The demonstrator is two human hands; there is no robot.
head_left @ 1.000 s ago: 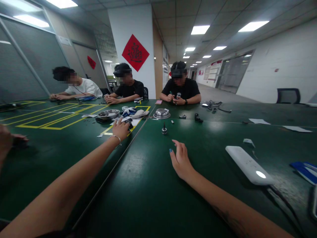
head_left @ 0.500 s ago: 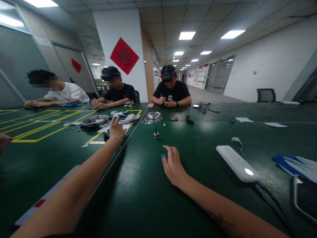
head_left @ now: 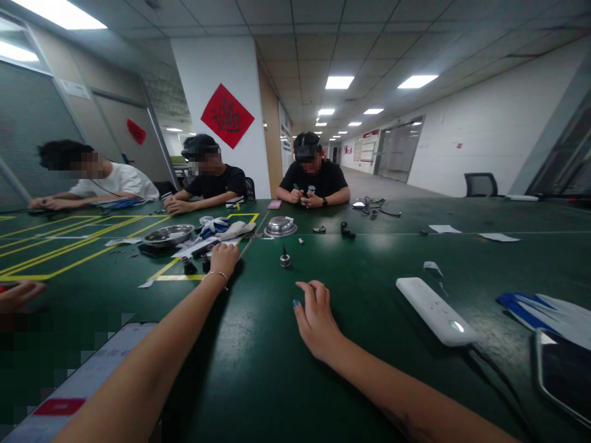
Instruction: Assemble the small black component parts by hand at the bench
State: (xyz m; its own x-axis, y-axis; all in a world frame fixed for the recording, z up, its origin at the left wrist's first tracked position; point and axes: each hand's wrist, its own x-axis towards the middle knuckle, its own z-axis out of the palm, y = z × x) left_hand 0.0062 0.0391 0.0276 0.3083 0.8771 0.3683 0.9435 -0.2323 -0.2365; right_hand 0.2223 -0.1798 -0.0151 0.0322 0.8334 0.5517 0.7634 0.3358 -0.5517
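My left hand (head_left: 225,259) reaches forward over the table, its fingers curled down near small black cylindrical parts (head_left: 188,266). The fingertips are hidden, so whatever they grip cannot be made out. Above it on white paper lies a dark, elongated object (head_left: 205,249). My right hand (head_left: 317,317) hovers over or rests on the green table (head_left: 258,369), thumb and fingers apart, holding nothing. In front of it stands a small metal and black part with a thin upright tip (head_left: 285,258). Behind that is a tiny whitish piece (head_left: 301,241).
A metal bowl (head_left: 168,235), gloves (head_left: 235,230) and a metal dome-shaped lid (head_left: 280,226) lie ahead. At right are a white power strip (head_left: 434,311), blue-white gloves (head_left: 545,314) and a phone (head_left: 566,369). Another person's hand (head_left: 21,296) enters from the left; several people sit opposite.
My left hand has lowered toward the black parts and its spread fingers have curled. My right hand keeps its open pose. Another person's hand reaches further in from the left.
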